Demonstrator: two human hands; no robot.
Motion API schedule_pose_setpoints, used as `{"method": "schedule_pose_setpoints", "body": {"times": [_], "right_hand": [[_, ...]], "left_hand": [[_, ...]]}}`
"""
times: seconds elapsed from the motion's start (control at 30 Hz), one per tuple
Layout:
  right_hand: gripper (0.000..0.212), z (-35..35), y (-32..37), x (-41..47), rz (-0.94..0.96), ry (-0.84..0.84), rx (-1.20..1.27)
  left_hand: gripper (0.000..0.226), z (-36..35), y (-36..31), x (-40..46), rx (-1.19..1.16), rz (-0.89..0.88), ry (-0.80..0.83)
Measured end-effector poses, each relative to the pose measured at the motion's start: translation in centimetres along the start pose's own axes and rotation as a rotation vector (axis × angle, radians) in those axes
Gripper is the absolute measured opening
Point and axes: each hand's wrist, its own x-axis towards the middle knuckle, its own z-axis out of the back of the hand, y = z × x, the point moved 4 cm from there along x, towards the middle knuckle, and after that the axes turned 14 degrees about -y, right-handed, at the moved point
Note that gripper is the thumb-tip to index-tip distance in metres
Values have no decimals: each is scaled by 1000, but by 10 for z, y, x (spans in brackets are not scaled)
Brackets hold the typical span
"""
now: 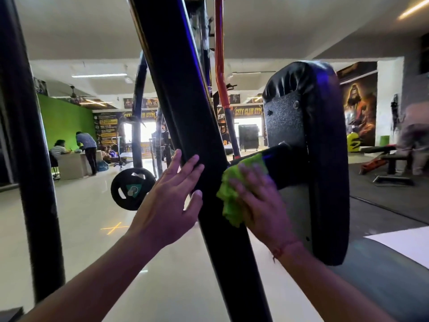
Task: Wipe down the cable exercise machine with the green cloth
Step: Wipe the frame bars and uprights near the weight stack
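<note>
The cable exercise machine fills the middle of the view: a thick black slanted post (185,94) runs from top centre down to the bottom. A black padded cushion (325,159) on a metal backing plate stands to its right, joined by a short black arm (282,163). My right hand (257,203) presses a crumpled green cloth (229,198) against that arm, close to where it meets the post. My left hand (171,201) rests flat on the post's left side, fingers spread, thumb touching the post.
A second black upright (30,159) stands at the far left. A black weight plate (132,191) hangs behind the post. Two people are at a desk (72,163) by a green wall. A blurred person (415,140) and benches are at right. A red-orange bar (220,66) hangs above.
</note>
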Motion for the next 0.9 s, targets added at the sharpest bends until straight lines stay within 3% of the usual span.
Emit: {"method": "schedule_pose_setpoints", "body": {"times": [0.07, 0.2, 0.3, 0.43, 0.57, 0.67, 0.77, 0.9], "right_hand": [[45, 0, 4, -6, -252, -80, 5], [48, -17, 46, -33, 156, 104, 35], [46, -13, 38, -57, 3, 112, 45], [46, -5, 56, -97, 7, 171, 77], [45, -13, 68, -87, -230, 91, 93], [47, -8, 76, -141, -272, 137, 99], [48, -1, 78, -180, -432, 150, 123], [48, -12, 89, -157, -423, 103, 128]], "left_hand": [[54, 0, 1, -1, 2, -17, 4], [58, -5, 4, -8, 16, -40, 58], [62, -9, 6, -19, 59, -53, 134], [63, -15, 3, -36, 167, -148, 211], [59, -17, 0, -45, 160, -159, 220], [58, -18, -1, -53, 149, -158, 241], [57, -23, -3, -64, 159, -199, 280], [55, -34, -11, -79, 138, -191, 294]]}}
